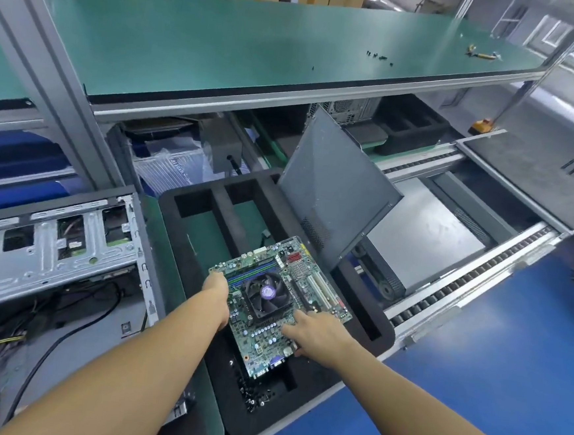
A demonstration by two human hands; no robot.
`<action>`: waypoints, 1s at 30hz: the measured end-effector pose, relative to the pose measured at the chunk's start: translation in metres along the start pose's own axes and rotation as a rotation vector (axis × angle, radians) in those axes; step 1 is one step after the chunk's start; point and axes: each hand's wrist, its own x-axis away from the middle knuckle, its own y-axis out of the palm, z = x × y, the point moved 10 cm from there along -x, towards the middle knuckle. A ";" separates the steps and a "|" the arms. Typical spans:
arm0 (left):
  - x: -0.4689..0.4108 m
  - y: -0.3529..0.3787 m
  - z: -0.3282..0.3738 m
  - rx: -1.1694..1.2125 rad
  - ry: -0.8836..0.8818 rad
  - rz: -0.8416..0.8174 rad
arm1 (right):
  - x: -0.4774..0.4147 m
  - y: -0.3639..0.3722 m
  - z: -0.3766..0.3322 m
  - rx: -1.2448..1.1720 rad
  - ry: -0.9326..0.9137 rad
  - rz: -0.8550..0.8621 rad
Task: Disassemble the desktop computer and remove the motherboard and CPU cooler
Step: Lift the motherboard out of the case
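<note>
**Left grip (217,294) and right grip (317,333) held the motherboard (269,339) over the foam tray (174,229)**

Left grip clasped the board's left edge, fingers curled round it. Right grip lay on the board's near right part, fingers spread along the top and the thumb at the edge, so the board was pinched between them. The motherboard sat tilted above the near half of the black foam tray; whether it touched the foam could not be told. The CPU cooler (266,293), a black fan with a purple hub sticker, sat mounted at the board's middle, between the two grips.

A grey side panel (335,193) stood leaning in the tray's far right part. Small dark screws (254,395) lay in the tray's near compartment, just below the board's near edge. Left of the tray, the opened computer case (53,243) lay on the tabletop with loose cables spilling from it. Right of the tray ran a roller conveyor (462,282). Above and beyond the tray, a green shelf (258,43) carried a few more screws.
</note>
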 end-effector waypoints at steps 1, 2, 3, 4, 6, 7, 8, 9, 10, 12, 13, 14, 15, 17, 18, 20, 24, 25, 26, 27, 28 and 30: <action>-0.002 0.000 -0.002 -0.012 -0.010 0.002 | -0.001 0.004 0.000 -0.010 0.006 -0.004; -0.003 -0.001 -0.002 -0.022 -0.018 0.001 | -0.002 0.006 -0.001 -0.019 0.012 -0.006; -0.005 -0.002 0.000 -0.022 -0.023 0.005 | -0.003 0.008 -0.003 -0.026 0.014 -0.014; -0.005 -0.003 0.002 -0.017 -0.026 0.010 | -0.005 0.009 -0.005 -0.032 0.018 -0.026; -0.002 -0.003 0.010 -0.015 -0.010 -0.002 | -0.008 0.008 -0.005 -0.041 0.058 -0.047; 0.000 -0.003 0.017 -0.013 0.017 -0.015 | -0.008 0.006 -0.003 -0.038 0.084 -0.070; 0.004 -0.002 0.024 -0.018 0.058 -0.032 | -0.008 0.004 -0.002 -0.021 0.107 -0.105; 0.009 -0.002 0.032 -0.033 0.112 -0.054 | -0.008 0.001 0.000 0.006 0.130 -0.151; 0.015 -0.002 0.041 -0.059 0.180 -0.076 | -0.008 -0.004 0.002 0.029 0.161 -0.196; 0.028 -0.006 0.064 -0.108 0.353 -0.113 | -0.004 -0.020 0.004 0.005 0.247 -0.291; 0.037 -0.008 0.078 -0.122 0.451 -0.149 | -0.003 -0.028 0.001 -0.024 0.274 -0.354; 0.049 -0.011 0.091 -0.152 0.568 -0.195 | -0.001 -0.035 -0.004 -0.056 0.283 -0.431; 0.062 -0.016 0.102 -0.213 0.689 -0.229 | 0.000 -0.043 -0.010 -0.096 0.281 -0.503; 0.093 -0.035 0.118 -0.368 0.916 -0.248 | -0.003 -0.066 -0.027 -0.213 0.278 -0.571; 0.106 -0.047 0.122 -0.439 1.011 -0.248 | -0.009 -0.081 -0.038 -0.306 0.269 -0.539; 0.122 -0.080 0.128 -0.588 1.148 -0.220 | -0.033 -0.121 -0.058 -0.482 0.247 -0.330; 0.122 -0.181 0.138 -0.764 1.236 -0.031 | -0.069 -0.175 -0.100 -0.669 0.256 0.038; 0.120 -0.213 0.143 -0.753 1.244 0.054 | -0.076 -0.172 -0.110 -0.713 0.289 0.036; 0.119 -0.248 0.148 -0.728 1.255 0.159 | -0.082 -0.168 -0.119 -0.726 0.321 0.017; 0.118 -0.285 0.152 -0.708 1.268 0.284 | -0.087 -0.160 -0.127 -0.729 0.355 -0.013; 0.116 -0.322 0.155 -0.709 1.269 0.428 | -0.091 -0.153 -0.135 -0.745 0.384 -0.035; 0.102 -0.389 0.152 -0.804 1.145 0.699 | -0.096 -0.148 -0.145 -0.788 0.439 0.007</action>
